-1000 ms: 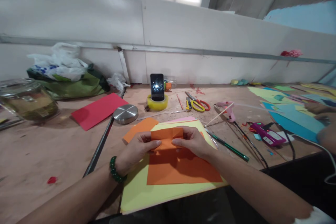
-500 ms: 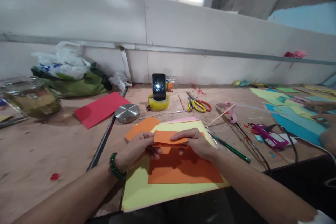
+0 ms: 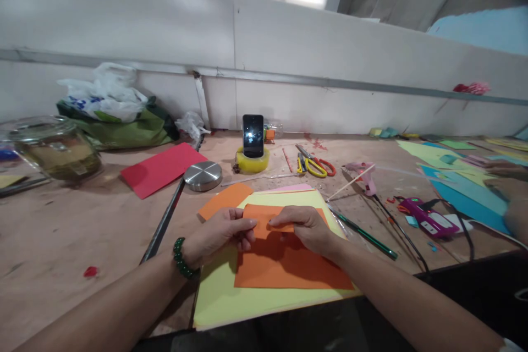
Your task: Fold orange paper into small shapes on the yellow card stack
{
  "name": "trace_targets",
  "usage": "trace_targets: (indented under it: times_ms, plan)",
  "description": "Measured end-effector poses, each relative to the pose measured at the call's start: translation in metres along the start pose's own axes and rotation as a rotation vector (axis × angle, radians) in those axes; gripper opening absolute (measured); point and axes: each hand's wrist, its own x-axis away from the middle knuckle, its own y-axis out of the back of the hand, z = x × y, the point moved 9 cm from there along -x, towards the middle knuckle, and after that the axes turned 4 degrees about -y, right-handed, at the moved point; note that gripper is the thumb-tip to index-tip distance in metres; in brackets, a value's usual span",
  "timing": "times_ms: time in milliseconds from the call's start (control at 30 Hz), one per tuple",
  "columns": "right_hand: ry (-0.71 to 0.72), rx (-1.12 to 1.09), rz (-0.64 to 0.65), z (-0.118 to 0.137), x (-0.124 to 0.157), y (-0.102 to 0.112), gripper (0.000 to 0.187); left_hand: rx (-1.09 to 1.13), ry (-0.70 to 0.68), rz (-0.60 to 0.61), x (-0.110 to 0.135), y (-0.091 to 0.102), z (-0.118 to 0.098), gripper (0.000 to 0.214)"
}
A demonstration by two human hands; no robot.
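Observation:
Between my two hands is a small piece of orange paper (image 3: 262, 214), raised a little above a larger orange sheet (image 3: 289, 272). My left hand (image 3: 225, 234) pinches its left edge with thumb and fingers; a green bead bracelet circles that wrist. On the right side, my right hand (image 3: 303, 225) grips the same piece, thumb on top and the other fingers partly hidden beneath. The larger orange sheet lies flat on a stack of pale yellow paper (image 3: 218, 302) at the table's front edge.
Behind the stack are a round metal lid (image 3: 203, 175), a phone (image 3: 253, 136) on a yellow tape roll (image 3: 252, 161), and scissors (image 3: 313, 165). To the right lie a green pen (image 3: 367, 235), a pink glue gun (image 3: 365, 176) and a purple power strip (image 3: 429, 217). Another person's hand (image 3: 503, 190) is at far right.
The small orange piece, folded over with a visible gap before, now looks flatter. My left thumb has moved right across it. The whole view has shifted slightly.

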Motion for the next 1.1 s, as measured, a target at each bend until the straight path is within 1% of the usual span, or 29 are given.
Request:
trace_targets:
  times_ms: [200, 300, 433, 533, 667, 767, 967, 1100]
  plan:
    - [-0.067, -0.011, 0.003, -0.01, 0.001, 0.0, 0.04, -0.001, -0.024, -0.002, -0.004, 0.003, 0.004, 0.031]
    - [0.005, 0.025, 0.003, -0.003, -0.001, 0.001, 0.039, -0.042, -0.056, -0.023, -0.003, 0.003, 0.001, 0.03]
    - [0.098, 0.033, -0.005, 0.007, -0.001, 0.003, 0.041, -0.039, -0.137, -0.048, 0.002, -0.003, -0.01, 0.031]
    - [0.11, 0.037, -0.038, 0.008, 0.0, 0.006, 0.044, 0.001, -0.182, -0.039, 0.004, -0.008, -0.015, 0.036]
    - [0.102, 0.043, -0.073, 0.006, 0.001, 0.01, 0.041, 0.093, -0.225, 0.01, 0.002, -0.013, -0.015, 0.038]
    - [0.125, 0.048, -0.074, 0.008, 0.001, 0.011, 0.041, 0.111, -0.223, 0.016, 0.001, -0.012, -0.012, 0.039]
    - [0.185, 0.107, -0.06, 0.015, 0.003, 0.008, 0.046, -0.011, -0.178, -0.052, 0.001, -0.003, -0.008, 0.032]
    - [0.21, 0.105, -0.034, 0.016, 0.004, 0.005, 0.047, -0.053, -0.176, -0.065, 0.0, -0.001, -0.007, 0.032]
